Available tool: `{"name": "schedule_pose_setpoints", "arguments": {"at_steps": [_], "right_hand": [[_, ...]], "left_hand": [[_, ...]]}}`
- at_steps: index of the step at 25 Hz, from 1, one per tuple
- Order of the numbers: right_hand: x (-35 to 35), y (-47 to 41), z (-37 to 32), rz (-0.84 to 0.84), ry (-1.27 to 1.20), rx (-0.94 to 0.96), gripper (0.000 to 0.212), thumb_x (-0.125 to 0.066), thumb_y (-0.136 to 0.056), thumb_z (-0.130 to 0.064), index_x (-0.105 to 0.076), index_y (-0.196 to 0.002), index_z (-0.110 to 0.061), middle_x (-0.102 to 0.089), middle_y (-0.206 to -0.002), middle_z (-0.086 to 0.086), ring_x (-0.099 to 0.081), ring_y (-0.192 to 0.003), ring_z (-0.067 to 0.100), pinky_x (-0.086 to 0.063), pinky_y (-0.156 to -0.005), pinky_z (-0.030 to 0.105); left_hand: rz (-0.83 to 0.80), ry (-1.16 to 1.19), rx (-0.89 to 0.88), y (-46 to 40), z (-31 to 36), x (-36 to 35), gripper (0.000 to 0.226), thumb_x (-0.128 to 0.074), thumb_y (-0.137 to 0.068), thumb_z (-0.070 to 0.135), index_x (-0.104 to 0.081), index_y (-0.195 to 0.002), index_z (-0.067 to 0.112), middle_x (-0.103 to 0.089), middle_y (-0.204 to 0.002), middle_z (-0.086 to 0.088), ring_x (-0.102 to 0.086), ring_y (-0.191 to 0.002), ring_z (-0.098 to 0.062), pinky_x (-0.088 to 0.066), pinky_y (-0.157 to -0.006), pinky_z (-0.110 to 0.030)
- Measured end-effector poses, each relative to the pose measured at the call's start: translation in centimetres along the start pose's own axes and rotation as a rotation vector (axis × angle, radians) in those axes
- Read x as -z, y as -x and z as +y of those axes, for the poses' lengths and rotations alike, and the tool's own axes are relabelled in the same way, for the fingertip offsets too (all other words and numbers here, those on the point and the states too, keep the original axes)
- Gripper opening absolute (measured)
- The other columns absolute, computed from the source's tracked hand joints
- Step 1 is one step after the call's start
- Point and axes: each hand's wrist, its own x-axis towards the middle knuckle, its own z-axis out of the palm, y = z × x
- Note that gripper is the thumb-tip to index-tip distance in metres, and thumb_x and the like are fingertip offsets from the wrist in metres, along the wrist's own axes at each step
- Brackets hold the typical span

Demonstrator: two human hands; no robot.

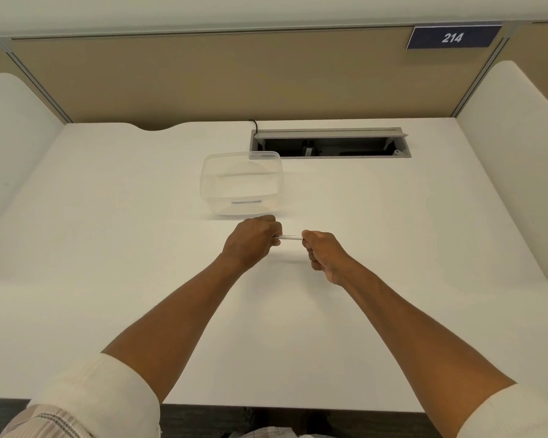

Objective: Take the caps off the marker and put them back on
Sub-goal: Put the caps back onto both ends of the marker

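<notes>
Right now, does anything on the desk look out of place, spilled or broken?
Nothing stands out. The left hand and right hand hold the marker level above the desk; the clear container stands upright.

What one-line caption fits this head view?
Both hands, left and right, grip a white marker by its ends above the desk.

Office cubicle — white desk (108, 248), fabric partition (203, 77), numbered plate (453, 37)

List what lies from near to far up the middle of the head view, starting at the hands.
Marker held between left hand and right hand → clear plastic container → open cable slot → tan partition wall.
</notes>
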Motion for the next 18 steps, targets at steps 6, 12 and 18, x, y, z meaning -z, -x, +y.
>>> {"name": "schedule_pose_setpoints", "arguments": {"at_steps": [6, 12, 18], "right_hand": [[1.1, -0.2, 0.1, -0.033, 0.210, 0.029, 0.042, -0.047, -0.096, -0.037, -0.062, -0.068, -0.010, -0.043, -0.055, -0.001, -0.036, -0.045, 0.017, -0.033, -0.043, 0.024], [1.7, 0.1, 1.4, -0.094, 0.544, 0.292, 0.021, -0.055, -0.096, -0.022, -0.071, -0.086, -0.012, -0.071, -0.073, 0.000, -0.057, -0.057, 0.012, -0.043, -0.056, 0.022], [2.2, -0.4, 3.1, 0.000, 0.453, 0.170, 0.019, -0.059, -0.095, -0.018, -0.064, -0.086, -0.003, -0.076, -0.077, 0.011, -0.065, -0.055, 0.016, -0.057, -0.058, 0.033]], "left_hand": [[-0.068, -0.069, 0.014, -0.2, 0.1, -0.3, 0.006, -0.066, -0.089, 0.013, -0.068, -0.094, 0.013, -0.060, -0.087, -0.002, -0.058, -0.076, -0.030, -0.040, -0.059, -0.033], [-0.084, -0.109, -0.144, -0.6, 1.0, -0.9, 0.011, -0.061, -0.090, 0.008, -0.071, -0.091, 0.012, -0.059, -0.087, -0.003, -0.059, -0.080, -0.027, -0.035, -0.057, -0.032], [0.075, -0.089, -0.212, -0.6, 2.5, -3.1, 0.050, -0.069, -0.080, 0.002, -0.057, -0.126, 0.016, -0.053, -0.137, -0.005, -0.049, -0.124, -0.029, -0.047, -0.096, -0.040]]}}
